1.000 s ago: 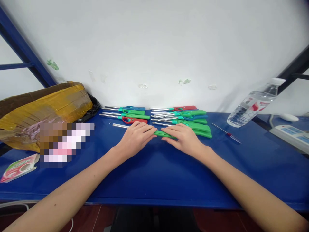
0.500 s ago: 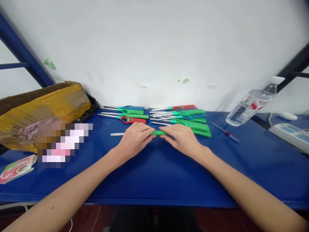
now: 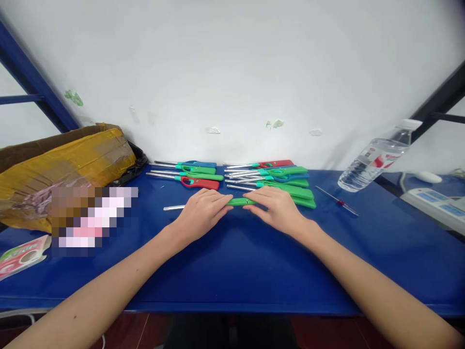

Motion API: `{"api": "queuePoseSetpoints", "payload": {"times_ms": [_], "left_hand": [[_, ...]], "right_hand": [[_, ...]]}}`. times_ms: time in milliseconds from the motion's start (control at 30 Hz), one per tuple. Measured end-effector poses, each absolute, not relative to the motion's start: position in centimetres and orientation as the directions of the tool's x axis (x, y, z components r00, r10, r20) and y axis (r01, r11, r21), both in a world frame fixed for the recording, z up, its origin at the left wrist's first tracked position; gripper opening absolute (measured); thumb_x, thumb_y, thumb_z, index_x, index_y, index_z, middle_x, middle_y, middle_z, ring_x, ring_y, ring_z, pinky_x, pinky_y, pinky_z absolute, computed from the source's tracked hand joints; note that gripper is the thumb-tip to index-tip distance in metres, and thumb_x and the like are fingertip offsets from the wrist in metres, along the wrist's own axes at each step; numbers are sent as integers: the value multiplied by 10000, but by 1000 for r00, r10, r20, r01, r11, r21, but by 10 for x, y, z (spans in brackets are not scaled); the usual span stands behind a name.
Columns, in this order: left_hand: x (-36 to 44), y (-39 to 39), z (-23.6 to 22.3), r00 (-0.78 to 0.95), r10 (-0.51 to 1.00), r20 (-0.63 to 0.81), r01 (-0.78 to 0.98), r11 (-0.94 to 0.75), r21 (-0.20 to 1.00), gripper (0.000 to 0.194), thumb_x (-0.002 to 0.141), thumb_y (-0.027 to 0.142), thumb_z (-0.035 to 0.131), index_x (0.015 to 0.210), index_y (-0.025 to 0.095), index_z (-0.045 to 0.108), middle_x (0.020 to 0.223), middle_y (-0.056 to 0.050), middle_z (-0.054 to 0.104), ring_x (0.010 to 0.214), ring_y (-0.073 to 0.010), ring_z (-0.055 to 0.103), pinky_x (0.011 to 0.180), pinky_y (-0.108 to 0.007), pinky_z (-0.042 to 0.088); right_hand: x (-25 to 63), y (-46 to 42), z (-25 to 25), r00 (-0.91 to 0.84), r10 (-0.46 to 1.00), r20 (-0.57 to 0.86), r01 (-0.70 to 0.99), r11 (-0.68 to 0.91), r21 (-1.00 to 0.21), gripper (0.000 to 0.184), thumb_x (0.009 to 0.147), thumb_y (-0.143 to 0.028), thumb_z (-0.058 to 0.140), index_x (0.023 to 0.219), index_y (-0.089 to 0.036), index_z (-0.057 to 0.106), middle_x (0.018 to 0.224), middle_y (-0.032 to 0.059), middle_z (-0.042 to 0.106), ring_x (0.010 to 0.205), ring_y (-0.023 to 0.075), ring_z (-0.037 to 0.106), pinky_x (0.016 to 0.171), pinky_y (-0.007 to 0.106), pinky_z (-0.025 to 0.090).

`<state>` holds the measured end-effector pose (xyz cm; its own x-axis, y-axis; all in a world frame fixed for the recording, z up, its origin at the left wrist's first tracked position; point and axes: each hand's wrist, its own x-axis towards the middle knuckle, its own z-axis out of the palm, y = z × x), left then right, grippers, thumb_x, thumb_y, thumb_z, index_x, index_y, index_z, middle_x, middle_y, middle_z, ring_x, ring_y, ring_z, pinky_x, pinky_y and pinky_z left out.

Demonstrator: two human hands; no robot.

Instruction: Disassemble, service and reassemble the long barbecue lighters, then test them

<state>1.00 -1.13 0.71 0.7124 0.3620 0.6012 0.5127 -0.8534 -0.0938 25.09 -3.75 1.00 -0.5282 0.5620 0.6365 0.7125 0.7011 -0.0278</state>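
Between my two hands lies a green long-necked gas lighter (image 3: pixel 238 201), held sideways just above or on the blue table. My left hand (image 3: pixel 205 209) is closed round its front part, and the metal tube sticks out to the left past my fingers. My right hand (image 3: pixel 274 207) is closed round the rear of the handle. The trigger is hidden by my fingers. Behind my right hand is a pile of green, blue and red lighters (image 3: pixel 286 179). Behind my left hand lie several more, the nearest a red lighter (image 3: pixel 203 183). All their tubes point left.
A taped cardboard box (image 3: pixel 72 165) and a red-and-green packet piece (image 3: pixel 23 254) are at the left, beside a blurred patch. At the right are a small screwdriver (image 3: pixel 340 202), a leaning water bottle (image 3: pixel 378 157) and a white power strip (image 3: pixel 436 201). The wall stands behind the blue table (image 3: pixel 225 271).
The green lighter has turned slightly in my hands, and its tube tip has shifted a little left and down. Both hands keep their hold. The view has shifted slightly.
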Motion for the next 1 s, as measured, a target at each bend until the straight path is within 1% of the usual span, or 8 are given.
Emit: {"api": "queuePoseSetpoints", "payload": {"times_ms": [167, 267, 400, 533, 633, 800, 900, 1000], "left_hand": [[10, -15, 7, 676, 368, 638, 527, -847, -70, 226, 1006, 293, 470, 1029, 174, 661, 918, -57, 746, 839, -173, 689, 797, -300, 481], [11, -16, 8, 700, 378, 606, 528, -845, -83, 236, 1009, 289, 461, 1000, 167, 662, 872, -49, 742, 796, -172, 686, 790, -310, 472], [9, -9, 7, 734, 410, 541, 535, -840, -89, 231, 990, 326, 504, 1047, 173, 667, 854, -41, 739, 773, -181, 691, 754, -308, 479], [3, -4, 10, 694, 425, 582, 584, -804, -109, 272, 977, 344, 527, 1130, 163, 661, 945, -84, 741, 840, -202, 697, 769, -317, 507], [0, -4, 12, 692, 392, 606, 575, -807, -133, 246, 987, 313, 506, 1108, 173, 669, 944, -78, 741, 829, -194, 689, 760, -312, 509], [2, -7, 13, 709, 350, 612, 567, -799, -201, 219, 994, 283, 493, 1062, 161, 662, 924, -66, 736, 813, -183, 658, 744, -305, 477], [4, -10, 15, 727, 313, 611, 558, -787, -262, 208, 1000, 248, 480, 1065, 152, 652, 929, -60, 730, 824, -188, 639, 738, -317, 450], [6, -13, 17, 729, 292, 619, 555, -781, -285, 199, 1000, 232, 478, 1068, 150, 646, 930, -60, 725, 836, -188, 626, 747, -328, 440]], "right_hand": [[249, -39, 9, -514, 569, 642, 711, 701, -52, 241, 928, -340, 590, 1067, -194, 722, 975, 84, 758, 842, 205, 694, 759, 326, 530], [248, -39, 8, -504, 592, 630, 714, 696, -83, 227, 925, -337, 594, 1043, -196, 727, 941, 72, 763, 803, 195, 697, 714, 301, 528], [250, -38, 6, -511, 634, 580, 737, 671, -84, 224, 923, -324, 597, 1066, -202, 717, 961, 68, 760, 842, 204, 701, 722, 304, 532], [255, -35, 8, -453, 615, 645, 761, 644, -79, 241, 922, -341, 594, 1073, -204, 722, 976, 82, 757, 868, 218, 699, 750, 331, 540], [257, -36, 12, -443, 617, 651, 753, 649, -102, 242, 917, -322, 591, 1086, -207, 719, 987, 77, 757, 889, 220, 700, 766, 333, 544], [253, -40, 17, -525, 681, 510, 787, 617, -13, 239, 951, -260, 504, 1053, -190, 709, 957, 81, 758, 803, 209, 700, 665, 293, 492], [249, -44, 18, -565, 730, 385, 798, 602, 29, 213, 953, -211, 483, 987, -183, 691, 860, 64, 750, 690, 178, 675, 575, 264, 409], [246, -47, 20, -576, 747, 332, 806, 586, 80, 191, 945, -170, 471, 897, -167, 656, 780, 52, 725, 611, 162, 638, 523, 270, 325]]}}
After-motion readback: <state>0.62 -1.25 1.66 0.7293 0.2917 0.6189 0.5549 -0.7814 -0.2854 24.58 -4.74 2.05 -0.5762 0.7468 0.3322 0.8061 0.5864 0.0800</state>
